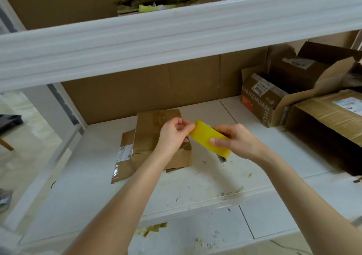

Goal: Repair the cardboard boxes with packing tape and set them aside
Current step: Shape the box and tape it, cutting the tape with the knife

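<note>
Starting the tape: right hand (235, 140) grips the tape roll (208, 137); left hand (173, 133) pinches its end at ten o'clock. Next, likely pulling a strip across the box (150, 135).

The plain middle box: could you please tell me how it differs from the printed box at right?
The plain box is closed; the printed box gapes open. The plain box shows no big lettering; the printed box shows white letters. Both are brown cardboard with labels.
</note>
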